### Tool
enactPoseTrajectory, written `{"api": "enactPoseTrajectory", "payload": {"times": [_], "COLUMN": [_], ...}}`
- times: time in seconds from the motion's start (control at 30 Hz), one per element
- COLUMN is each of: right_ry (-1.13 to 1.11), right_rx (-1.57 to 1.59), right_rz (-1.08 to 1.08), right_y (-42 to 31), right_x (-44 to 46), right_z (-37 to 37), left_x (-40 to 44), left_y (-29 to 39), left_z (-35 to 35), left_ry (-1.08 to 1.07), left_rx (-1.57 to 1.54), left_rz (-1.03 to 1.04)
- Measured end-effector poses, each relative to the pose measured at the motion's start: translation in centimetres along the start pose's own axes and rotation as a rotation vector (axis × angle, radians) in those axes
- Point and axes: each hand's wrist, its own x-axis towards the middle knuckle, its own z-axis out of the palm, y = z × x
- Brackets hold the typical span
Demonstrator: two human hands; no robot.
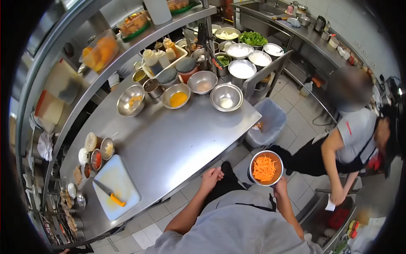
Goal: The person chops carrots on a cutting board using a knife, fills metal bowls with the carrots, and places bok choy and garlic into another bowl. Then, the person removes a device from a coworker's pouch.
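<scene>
Carrot strips (264,169) in a round steel bowl (278,165) are held off to the right by the right hand (280,187), clamped on its near side, the left hand (211,178) being curled, seemingly empty, well apart, nearer the steel surface (173,135).

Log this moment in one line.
right hand: holds metal bowl of shredded carrots; left hand: curled, near steel counter; orange-handled knife: on cutting board

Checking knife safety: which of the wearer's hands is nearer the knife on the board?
Left. The left hand is off the table's near edge, right of the knife in the picture; the right hand is farther right, holding the metal bowl.
</scene>
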Motion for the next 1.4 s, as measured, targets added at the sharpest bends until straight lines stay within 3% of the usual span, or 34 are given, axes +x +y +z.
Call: {"api": "enactPoseTrajectory", "payload": {"times": [0.13,0.23,0.33,0.53,0.77,0.93,1.07,1.17,1.27,1.4], "right_ry": [0.159,0.219,0.277,0.158,-0.014,-0.209,-0.255,-0.251,-0.08,-0.072], "right_rx": [0.036,0.023,0.098,-0.019,-0.23,-0.115,-0.137,-0.145,-0.247,-0.126], "right_rz": [-0.057,-0.18,-0.263,-0.388,-0.535,-0.563,-0.545,-0.466,-0.442,-0.396], "right_y": [-6.4,-10.3,-14.4,-30.2,-49.4,-59.0,-62.4,-62.8,-62.5,-59.8], "right_x": [2.0,5.9,10.4,17.7,31.5,46.4,56.0,62.1,65.9,77.0], "right_z": [1.7,1.4,0.8,6.1,16.3,27.0,37.2,43.4,48.8,53.9], "left_x": [5.9,10.8,16.0,24.0,23.8,28.8,30.6,30.8,31.2,31.4], "left_y": [4.4,8.8,12.6,15.9,15.5,17.6,18.6,19.5,20.2,20.3], "left_z": [-1.0,-1.8,-2.1,-0.4,0.7,1.6,2.4,3.4,3.8,4.2], "left_ry": [0.122,0.222,0.3,0.404,0.412,0.543,0.608,0.64,0.649,0.702], "left_rx": [0.091,0.351,0.307,0.41,0.464,0.597,0.886,0.869,0.868,0.843], "left_rz": [0.002,0.167,0.292,0.442,0.274,0.071,0.081,-0.068,-0.224,-0.2]}}
